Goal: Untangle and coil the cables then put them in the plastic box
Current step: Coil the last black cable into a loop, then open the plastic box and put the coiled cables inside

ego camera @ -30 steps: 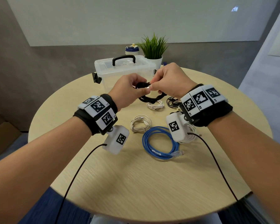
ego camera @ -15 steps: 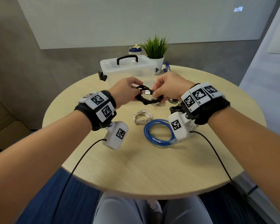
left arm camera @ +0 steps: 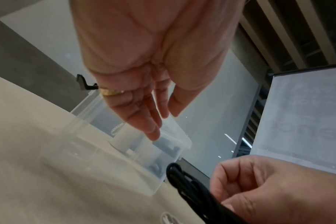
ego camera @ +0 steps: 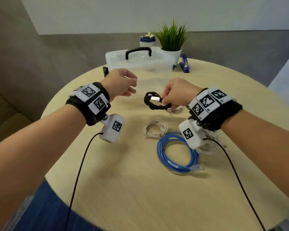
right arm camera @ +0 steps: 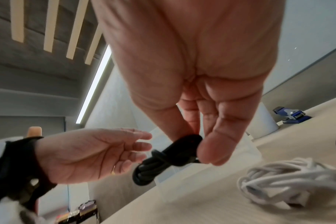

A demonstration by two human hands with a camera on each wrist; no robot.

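Note:
My right hand (ego camera: 174, 95) pinches a coiled black cable (ego camera: 153, 102) with a silver USB plug, held just above the table; the same black cable (right arm camera: 163, 157) hangs from my thumb and fingers in the right wrist view. My left hand (ego camera: 123, 84) is empty, fingers relaxed, hovering in front of the clear plastic box (ego camera: 140, 62) with its black handle. In the left wrist view the left hand's fingers (left arm camera: 144, 118) point toward the box (left arm camera: 136, 145). A blue coiled cable (ego camera: 177, 155) and a white coiled cable (ego camera: 155, 129) lie on the table.
More white cable (ego camera: 208, 144) lies under my right wrist, and another white bundle (right arm camera: 290, 181) sits beside the right hand. A potted plant (ego camera: 172, 40), a bottle (ego camera: 147, 40) and a blue stapler (ego camera: 184, 64) stand behind and right of the box on the round wooden table (ego camera: 123, 180).
My left hand has let go of the black cable and moved left toward the box. The right hand alone now holds the coil, lower over the table.

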